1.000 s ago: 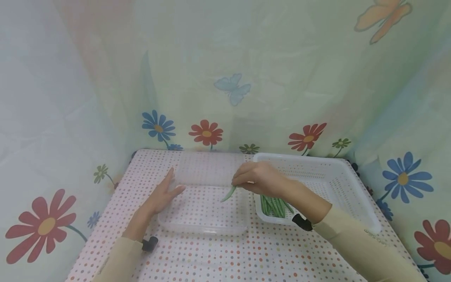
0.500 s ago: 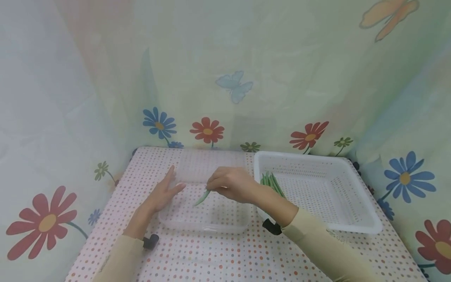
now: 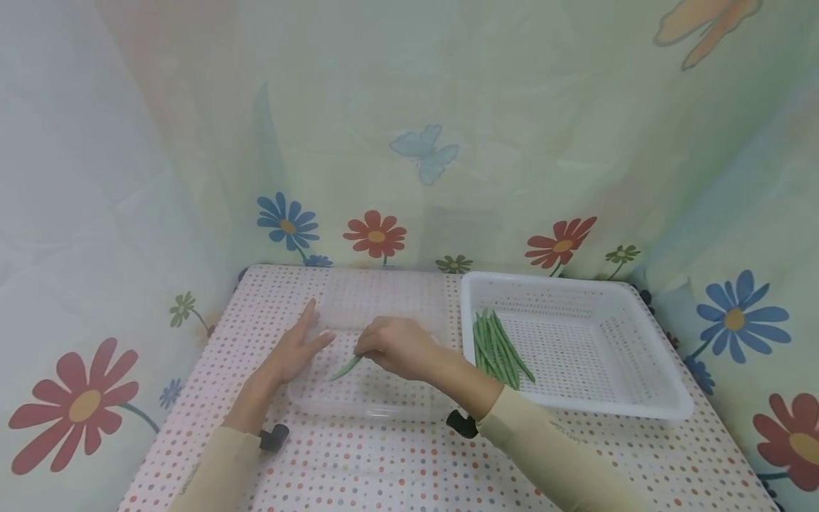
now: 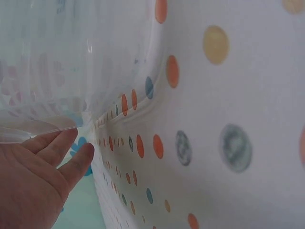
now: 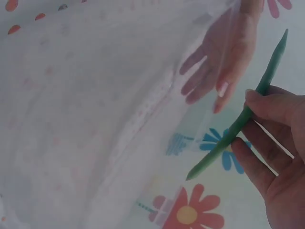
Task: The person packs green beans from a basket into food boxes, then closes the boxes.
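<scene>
My right hand (image 3: pixel 398 347) pinches a single green bean (image 5: pixel 233 129) between thumb and fingers, above the clear plastic container (image 3: pixel 377 411). In the head view the bean slants down to the left from the fingertips. At the container's left side is my left hand (image 3: pixel 291 354), its fingers straight and its thumb over the rim. The left wrist view shows the left fingers (image 4: pixel 62 143) against the container's outer wall. More green beans (image 3: pixel 499 352) lie together at the left end of a white perforated basket (image 3: pixel 576 407).
A clear lid-like panel (image 3: pixel 384 291) extends behind the container. The dotted tablecloth (image 3: pixel 384 469) covers the table, and a flowered curtain (image 3: pixel 486 128) hangs close behind and on both sides. The basket stands right of the container.
My right hand has moved left and slightly down with the bean, from beside the basket to over the container. The beans in the basket have come into full view. My left hand stays put.
</scene>
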A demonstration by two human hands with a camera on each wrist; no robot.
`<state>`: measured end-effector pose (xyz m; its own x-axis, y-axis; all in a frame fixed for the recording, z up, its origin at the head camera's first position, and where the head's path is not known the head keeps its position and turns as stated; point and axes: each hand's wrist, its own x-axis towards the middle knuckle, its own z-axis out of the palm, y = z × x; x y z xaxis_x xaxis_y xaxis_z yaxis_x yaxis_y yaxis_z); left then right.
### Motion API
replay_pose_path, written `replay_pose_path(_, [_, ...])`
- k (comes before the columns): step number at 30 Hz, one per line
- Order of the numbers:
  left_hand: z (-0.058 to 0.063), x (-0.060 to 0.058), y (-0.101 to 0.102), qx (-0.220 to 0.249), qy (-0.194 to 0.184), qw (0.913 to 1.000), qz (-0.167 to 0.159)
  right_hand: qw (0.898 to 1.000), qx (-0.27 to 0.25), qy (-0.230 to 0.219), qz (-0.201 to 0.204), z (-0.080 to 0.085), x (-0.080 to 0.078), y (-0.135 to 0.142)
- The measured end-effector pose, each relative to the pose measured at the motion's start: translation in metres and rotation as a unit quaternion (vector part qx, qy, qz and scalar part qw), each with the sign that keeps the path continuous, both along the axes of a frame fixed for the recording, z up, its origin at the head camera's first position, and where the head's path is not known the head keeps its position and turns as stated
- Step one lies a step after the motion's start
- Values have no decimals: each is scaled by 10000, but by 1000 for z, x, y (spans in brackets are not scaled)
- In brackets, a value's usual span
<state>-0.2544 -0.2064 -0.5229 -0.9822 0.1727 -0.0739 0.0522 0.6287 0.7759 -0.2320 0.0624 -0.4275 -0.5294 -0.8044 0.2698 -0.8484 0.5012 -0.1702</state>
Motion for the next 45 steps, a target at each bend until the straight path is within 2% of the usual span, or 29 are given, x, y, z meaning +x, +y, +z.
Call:
replay_pose_path(5, [0, 2, -2, 58, 35, 10000, 4, 9982, 538, -99, -263, -12, -6, -14])
replay_pose_path(10, [0, 4, -3, 97, 21, 9999, 44, 9911, 1194, -49, -579, -24, -11, -26])
replay_pose_path(15, [0, 5, -3, 77, 20, 9999, 67, 9846, 1637, 128, -594, -30, -12, -35])
replay_pose_path(22, [0, 5, -4, 40, -33, 9999, 110, 9850, 1657, 18, -473, -36, -12, -41])
replay_pose_path(32, [-2, 5, -4, 34, -230, 9996, 131, 9860, 1654, -24, -219, -71, -20, -44])
replay_pose_path(39, [-2, 4, -1, 52, -96, 9999, 31, 9837, 1793, 85, -148, -76, -18, -45])
replay_pose_path(45, [0, 4, 0, 38, -178, 9998, 50, 9827, 1837, 154, -160, -80, -19, -45])
